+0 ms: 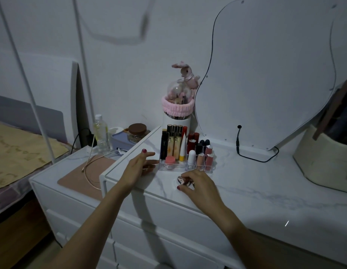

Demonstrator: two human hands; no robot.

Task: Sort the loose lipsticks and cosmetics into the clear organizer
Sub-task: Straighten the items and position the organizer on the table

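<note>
My right hand (196,181) rests on the surface (256,183) just in front of the clear organizer (186,166), fingers (180,188) curled around a shiny rose-gold cosmetic piece (183,180) that lies near the front left part of the surface. It looks like the last loose item; I see no other lipsticks lying about. My left hand (141,165) sits by the left edge of the surface, fingers straight and relaxed, holding nothing, the tips reaching toward the organizer's left wall; I cannot tell whether they touch it.

The organizer is already well filled: tall tubes and bottles (173,141) stand at the back, a small pink jar (170,160) in the front left compartment, a white stick (191,157) and pink lip glosses (208,158) in the small front cells.

I judge that I am on the pick-up step, near the end of sorting. Next I must lift the shiny piece clear and find a compartment wide enough for it, probably the front left one beside the jar, steadying the organizer with my left hand so that nothing tips.
</note>
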